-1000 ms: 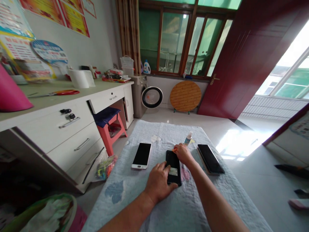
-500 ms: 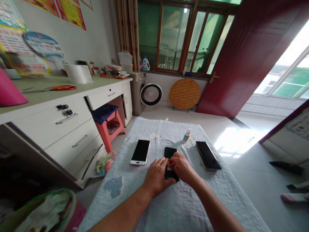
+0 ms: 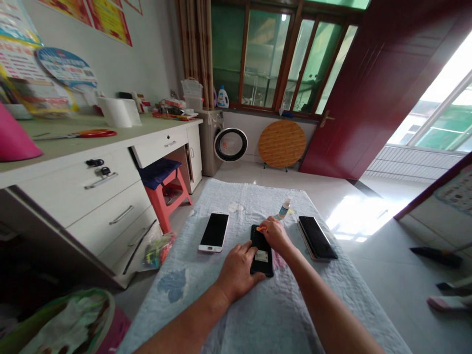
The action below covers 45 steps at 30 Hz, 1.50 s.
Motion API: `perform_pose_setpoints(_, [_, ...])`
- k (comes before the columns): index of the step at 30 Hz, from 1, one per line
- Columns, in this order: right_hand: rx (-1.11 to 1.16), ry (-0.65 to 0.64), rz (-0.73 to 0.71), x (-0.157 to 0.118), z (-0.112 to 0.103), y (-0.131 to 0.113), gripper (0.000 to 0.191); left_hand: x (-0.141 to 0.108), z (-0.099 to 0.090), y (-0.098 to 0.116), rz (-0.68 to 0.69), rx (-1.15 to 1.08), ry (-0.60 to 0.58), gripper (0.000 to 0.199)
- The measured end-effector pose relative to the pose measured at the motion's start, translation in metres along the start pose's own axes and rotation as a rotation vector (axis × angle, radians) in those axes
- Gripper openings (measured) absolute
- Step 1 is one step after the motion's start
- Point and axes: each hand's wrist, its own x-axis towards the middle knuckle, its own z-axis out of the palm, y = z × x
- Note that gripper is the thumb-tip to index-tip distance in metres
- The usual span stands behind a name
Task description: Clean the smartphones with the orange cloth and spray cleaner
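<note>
blue sheet (image 3: pixel 265 314) lies under the middle phone (image 3: pixel 263 267); my left hand (image 3: pixel 236 273) grips the phone's left and near edges, my right hand's (image 3: pixel 276 233) fingers pinching an orange piece (image 3: pixel 261 229) against its far end.

No text can be read. Print on the wall posters (image 3: pixel 108 19) and round board (image 3: pixel 67 67) at upper left, the small bottle (image 3: pixel 283 209) and the middle phone's (image 3: pixel 260 241) pale label (image 3: pixel 261 255) is too blurred.
</note>
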Motion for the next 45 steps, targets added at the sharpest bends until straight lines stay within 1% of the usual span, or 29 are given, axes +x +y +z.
perform_pose_setpoints(3, [-0.053, 0.005, 0.018, 0.014, 0.007, -0.005, 0.026, 0.0, 0.0, 0.0, -0.004, 0.006, -0.008, 0.055])
perform_pose_setpoints(6, [-0.039, 0.021, -0.031, 0.016, 0.012, -0.012, 0.028, 0.0, 0.001, -0.001, -0.019, -0.02, -0.003, 0.057])
perform_pose_setpoints(9, [0.015, 0.016, -0.115, 0.005, 0.011, -0.019, 0.03, 0.0, 0.004, -0.003, -0.067, -0.085, 0.033, 0.068])
perform_pose_setpoints(14, [0.11, -0.075, -0.252, -0.027, 0.0, -0.024, 0.029, 0.0, 0.01, -0.007, -0.059, -0.136, 0.133, 0.106])
perform_pose_setpoints(17, [0.084, -0.128, -0.291, -0.035, -0.003, -0.026, 0.027, 0.001, 0.012, -0.007, -0.073, -0.136, 0.145, 0.111])
perform_pose_setpoints(20, [-0.024, -0.139, -0.283, -0.025, -0.002, -0.027, 0.023, 0.001, 0.012, -0.006, -0.076, -0.104, 0.143, 0.104])
perform_pose_setpoints(23, [-0.137, -0.122, -0.232, -0.002, 0.001, -0.027, 0.019, 0.0, 0.012, -0.006, -0.08, -0.053, 0.103, 0.088])
perform_pose_setpoints(25, [-0.19, -0.126, -0.203, 0.014, 0.003, -0.026, 0.02, -0.001, 0.012, -0.006, -0.09, -0.033, 0.08, 0.081])
perform_pose_setpoints(26, [-0.207, -0.131, -0.199, 0.021, 0.004, -0.026, 0.021, -0.001, 0.012, -0.007, -0.1, -0.03, 0.079, 0.081])
perform_pose_setpoints(28, [-0.235, -0.157, -0.193, 0.031, 0.004, -0.026, 0.021, -0.001, 0.012, -0.007, -0.121, -0.042, 0.089, 0.086])
perform_pose_setpoints(31, [-0.269, -0.194, -0.213, 0.033, 0.004, -0.03, 0.019, 0.0, 0.011, -0.006, -0.113, -0.09, 0.122, 0.101])
perform_pose_setpoints(34, [-0.288, -0.192, -0.275, 0.023, 0.003, -0.037, 0.019, 0.0, 0.011, -0.004, -0.095, -0.134, 0.162, 0.112])
perform_pose_setpoints(38, [-0.276, -0.201, -0.338, 0.0, 0.001, -0.043, 0.02, 0.0, 0.013, -0.004, -0.098, -0.153, 0.207, 0.117])
perform_pose_setpoints(41, [-0.21, -0.209, -0.375, -0.019, 0.001, -0.045, 0.019, 0.0, 0.017, -0.008, -0.082, -0.148, 0.224, 0.121])
perform_pose_setpoints(43, [-0.145, -0.221, -0.374, -0.031, 0.001, -0.045, 0.017, 0.0, 0.019, -0.01, -0.066, -0.145, 0.25, 0.122])
perform_pose_setpoints(45, [-0.074, -0.234, -0.343, -0.044, 0.0, -0.046, 0.015, 0.0, 0.02, -0.011, -0.038, -0.153, 0.279, 0.117])
